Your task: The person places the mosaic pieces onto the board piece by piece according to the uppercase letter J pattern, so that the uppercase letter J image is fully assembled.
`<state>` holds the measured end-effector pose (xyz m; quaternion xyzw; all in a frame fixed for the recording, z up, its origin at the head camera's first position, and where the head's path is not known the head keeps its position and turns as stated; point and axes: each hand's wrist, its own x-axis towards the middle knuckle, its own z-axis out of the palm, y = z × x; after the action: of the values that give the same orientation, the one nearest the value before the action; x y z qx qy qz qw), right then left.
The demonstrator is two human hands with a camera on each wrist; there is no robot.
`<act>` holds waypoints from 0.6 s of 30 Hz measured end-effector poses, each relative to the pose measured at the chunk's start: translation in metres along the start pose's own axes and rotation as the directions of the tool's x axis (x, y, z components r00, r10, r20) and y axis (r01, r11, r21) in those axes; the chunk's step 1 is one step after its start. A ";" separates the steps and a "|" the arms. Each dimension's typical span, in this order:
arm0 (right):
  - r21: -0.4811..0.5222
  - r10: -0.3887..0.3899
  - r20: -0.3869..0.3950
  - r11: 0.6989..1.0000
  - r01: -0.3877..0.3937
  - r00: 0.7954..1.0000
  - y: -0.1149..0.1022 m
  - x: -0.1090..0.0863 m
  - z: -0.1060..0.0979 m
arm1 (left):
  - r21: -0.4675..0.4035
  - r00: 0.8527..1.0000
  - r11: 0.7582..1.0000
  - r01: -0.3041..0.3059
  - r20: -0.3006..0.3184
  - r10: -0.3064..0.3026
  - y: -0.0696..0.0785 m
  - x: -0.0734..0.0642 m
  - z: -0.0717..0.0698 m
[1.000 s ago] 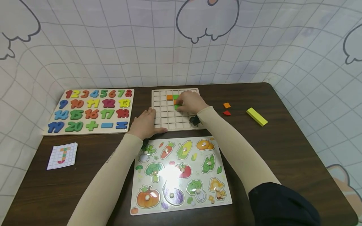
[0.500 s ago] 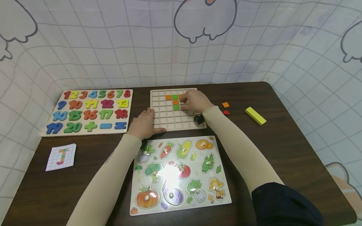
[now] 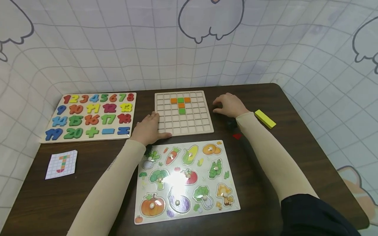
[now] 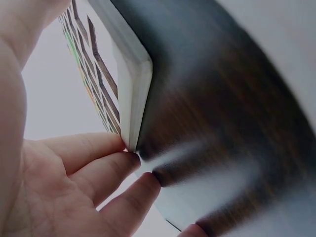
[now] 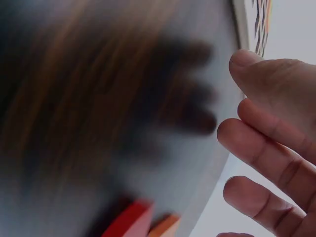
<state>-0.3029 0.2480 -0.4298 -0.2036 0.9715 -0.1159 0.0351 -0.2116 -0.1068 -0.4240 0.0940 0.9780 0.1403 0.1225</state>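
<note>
My left hand (image 3: 147, 128) rests at the left edge of a wooden grid board (image 3: 196, 123). In the left wrist view its fingertips (image 4: 129, 159) touch the board's corner and the table beside it. Orange and green square tiles (image 3: 181, 105) form a T in the grid: a top row of three and two running down. Right of the board, my right hand (image 3: 229, 105) hovers over the table, fingers loosely bent and holding nothing. A red piece (image 3: 237, 136) lies by the right wrist. The right wrist view shows an orange tile (image 5: 165, 226) beside it, hidden in the head view.
A number puzzle board (image 3: 97, 112) lies at the back left, a vegetable puzzle board (image 3: 189, 213) in front. A card with a printed tile pattern (image 3: 71, 167) is at the left. A yellow bar (image 3: 265, 119) lies beyond the right forearm.
My right hand has left the grid board and moved right, uncovering the orange tile at the row's right end. It now covers the loose orange tile. My left hand stays at the board's edge.
</note>
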 end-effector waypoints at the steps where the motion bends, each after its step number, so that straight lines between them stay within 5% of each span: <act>1: -0.005 0.007 0.004 1.000 -0.007 1.000 0.005 -0.002 -0.001 | -0.001 1.000 1.000 0.000 0.001 0.000 0.000 0.000 0.000; 18: -0.034 0.086 0.029 0.996 -0.085 0.996 0.053 -0.035 -0.014 | 0.007 1.000 1.000 0.007 -0.001 -0.007 0.004 -0.003 -0.002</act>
<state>-0.2926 0.3122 -0.4276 -0.1641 0.9805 -0.0953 0.0517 -0.2087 -0.1044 -0.4203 0.0910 0.9789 0.1366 0.1219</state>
